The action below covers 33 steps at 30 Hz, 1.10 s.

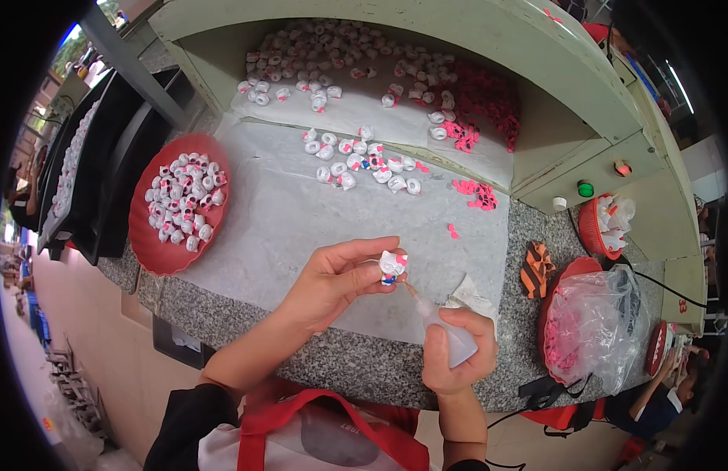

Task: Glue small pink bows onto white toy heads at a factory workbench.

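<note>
My left hand [330, 281] pinches a small white cat figurine [392, 264] with a pink bow and a blue part below the head. In my right hand [467, 363] is a translucent white squeeze bottle [456, 342], gripped between thumb and fingers. Its thin nozzle [412, 291] points up and left, its tip close beside the figurine's lower part; whether they touch I cannot tell. Beyond my hands, several loose white cat heads [362, 162] lie on the white paper sheet [274, 208]. Small pink bows [478, 195] sit in a pile to their right.
A red dish [138, 239] of finished-looking white heads stands at left. More white heads [321, 47] and pink pieces [489, 98] fill the shelf. At right are orange-black strips [537, 269], a red basket [590, 228] and a plastic bag [615, 314]. A crumpled tissue [468, 297] lies near the bottle.
</note>
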{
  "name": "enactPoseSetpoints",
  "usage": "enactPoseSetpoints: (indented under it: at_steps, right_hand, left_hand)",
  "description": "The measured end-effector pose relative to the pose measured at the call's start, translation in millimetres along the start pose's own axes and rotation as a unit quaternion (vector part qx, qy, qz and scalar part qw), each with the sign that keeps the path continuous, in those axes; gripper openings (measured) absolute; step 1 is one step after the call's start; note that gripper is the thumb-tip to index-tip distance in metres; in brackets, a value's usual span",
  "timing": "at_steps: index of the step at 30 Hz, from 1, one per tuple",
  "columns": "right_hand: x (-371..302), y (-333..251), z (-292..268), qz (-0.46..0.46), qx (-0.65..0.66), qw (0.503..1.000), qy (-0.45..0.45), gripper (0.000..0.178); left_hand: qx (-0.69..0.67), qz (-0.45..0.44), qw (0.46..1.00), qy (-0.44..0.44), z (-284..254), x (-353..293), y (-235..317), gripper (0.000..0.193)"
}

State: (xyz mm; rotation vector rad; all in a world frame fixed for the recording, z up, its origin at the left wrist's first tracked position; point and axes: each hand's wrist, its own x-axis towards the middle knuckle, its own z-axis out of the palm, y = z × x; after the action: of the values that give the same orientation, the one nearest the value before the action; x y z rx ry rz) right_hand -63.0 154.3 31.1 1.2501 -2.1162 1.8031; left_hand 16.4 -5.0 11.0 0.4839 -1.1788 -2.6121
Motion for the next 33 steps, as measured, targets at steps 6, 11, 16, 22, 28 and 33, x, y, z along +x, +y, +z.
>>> enactPoseSetpoints:
  at_steps: [6,11,16,22,28,33]
  right_hand:
    - [1.1,0.5,0.1,0.001,-0.01,1.0,0.001,0.019]
    - [2.4,-0.4,-0.5,0.003,-0.028,0.999,0.014,0.018]
    - [3.4,0.6,-1.7,-0.005,-0.03,1.0,0.008,0.017]
    - [2.6,-1.9,-1.9,0.021,-0.015,1.0,-0.004,0.017]
    - [1.1,-2.3,-1.1,0.043,0.01,0.999,0.013,0.017]
    - [2.0,-2.0,-2.7,0.053,-0.01,0.999,0.008,0.02]
  left_hand:
    - [-0.019,-0.012,1.0,-0.01,-0.5,0.4,0.8,0.036]
    - [-0.028,-0.017,0.999,-0.017,-2.8,0.7,1.6,0.036]
    - [-0.034,-0.013,0.999,-0.022,-3.3,1.4,2.4,0.034]
    - [-0.017,-0.018,1.0,-0.014,-2.2,0.8,-0.5,0.034]
    - [-0.003,-0.007,1.0,-0.005,-2.0,0.5,-3.1,0.034]
    - [-0.003,-0.007,1.0,-0.007,-2.0,1.6,-3.0,0.035]
